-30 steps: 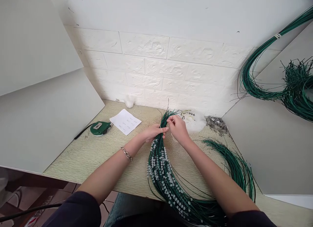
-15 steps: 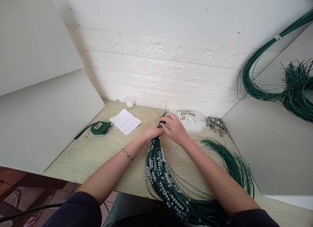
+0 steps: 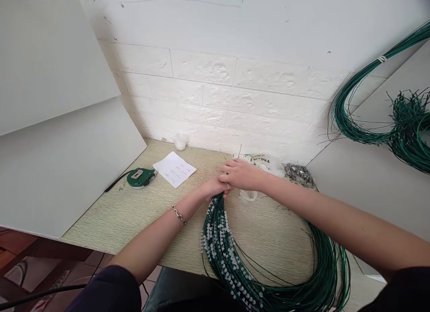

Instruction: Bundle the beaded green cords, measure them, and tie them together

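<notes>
Green wire bundle (image 3: pixel 221 244): neck held in the left hand (image 3: pixel 212 187) over the middle of the surface (image 3: pixel 127 227); the beaded length crosses the front edge and curves away to the right.
Left fingers: closed around the neck, just above the uppermost white beads (image 3: pixel 210 231).
Right hand (image 3: pixel 243 175): fingers bent over the top of the neck, against the left hand; whether they pinch anything is hidden.
Pale band (image 3: pixel 227 186): a thin line at the fingers; I cannot tell whether it circles the wires or is worn.
Neck hold: a firm, even squeeze seems wisest, since loose strands could slide out of line.
Wire tips: mostly covered by the right hand; pressing them gently together should suit better than pulling single wires.
Bead weight: likely drags the bundle toward the front edge, so supporting the neck close to the surface should help.
Front edge: wires pass over it and could snag if drawn sideways.
Back wall (image 3: pixel 201 97): close beyond the hands, leaving little reach forward.
Left side: the widest room lies between the tape measure (image 3: pixel 140 177) and the front edge; the paper (image 3: pixel 174 169) sits farther back.
Right side: tighter, with more green wires under the forearm and a heap of small parts (image 3: pixel 298 175) near the panel (image 3: pixel 372 204).
</notes>
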`<action>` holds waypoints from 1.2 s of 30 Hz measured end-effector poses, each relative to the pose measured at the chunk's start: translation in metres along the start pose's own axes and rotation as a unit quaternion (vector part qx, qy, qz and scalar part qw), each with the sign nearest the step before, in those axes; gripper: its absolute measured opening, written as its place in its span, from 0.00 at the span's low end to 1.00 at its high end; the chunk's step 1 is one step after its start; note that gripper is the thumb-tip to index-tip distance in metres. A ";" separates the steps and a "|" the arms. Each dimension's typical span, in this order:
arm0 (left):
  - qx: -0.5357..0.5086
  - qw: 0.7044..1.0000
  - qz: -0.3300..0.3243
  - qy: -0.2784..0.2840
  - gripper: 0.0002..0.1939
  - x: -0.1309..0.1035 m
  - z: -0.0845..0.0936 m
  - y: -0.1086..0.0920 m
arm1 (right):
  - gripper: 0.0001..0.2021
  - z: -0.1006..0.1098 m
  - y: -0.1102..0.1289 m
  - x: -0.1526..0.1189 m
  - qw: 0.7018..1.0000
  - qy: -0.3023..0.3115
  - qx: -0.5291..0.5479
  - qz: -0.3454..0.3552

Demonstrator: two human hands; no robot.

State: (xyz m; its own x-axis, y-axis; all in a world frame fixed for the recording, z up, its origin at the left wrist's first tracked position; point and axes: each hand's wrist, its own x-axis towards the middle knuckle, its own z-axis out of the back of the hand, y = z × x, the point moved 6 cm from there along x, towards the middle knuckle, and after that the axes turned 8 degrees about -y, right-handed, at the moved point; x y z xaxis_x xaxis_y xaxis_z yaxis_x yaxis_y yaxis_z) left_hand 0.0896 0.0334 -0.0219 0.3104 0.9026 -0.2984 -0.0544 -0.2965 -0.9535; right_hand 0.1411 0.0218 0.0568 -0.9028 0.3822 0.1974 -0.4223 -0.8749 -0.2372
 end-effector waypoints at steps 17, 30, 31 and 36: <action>0.023 0.979 0.022 0.201 0.18 -0.014 -0.015 -0.009 | 0.10 0.002 -0.040 0.001 0.933 0.062 0.301 -0.185; -0.039 0.997 -0.054 0.025 0.19 0.006 0.007 -0.014 | 0.13 -0.037 -0.090 -0.056 0.829 0.011 0.420 -0.369; -0.062 0.996 -0.061 0.011 0.20 0.007 0.010 -0.015 | 0.13 -0.039 -0.088 -0.060 0.823 0.012 0.427 -0.375; -0.076 0.996 -0.020 -0.049 0.19 0.010 0.022 -0.005 | 0.13 -0.038 -0.059 -0.065 0.798 0.015 0.479 -0.366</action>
State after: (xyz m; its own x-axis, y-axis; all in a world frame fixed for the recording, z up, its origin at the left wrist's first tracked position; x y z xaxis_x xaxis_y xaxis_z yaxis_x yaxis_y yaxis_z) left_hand 0.0721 0.0511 -0.0208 0.2147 0.9383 -0.2710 0.1018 -0.2974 -0.9493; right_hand 0.2216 0.0595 0.0220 -0.4510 0.8892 -0.0772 -0.5940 -0.2345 0.7695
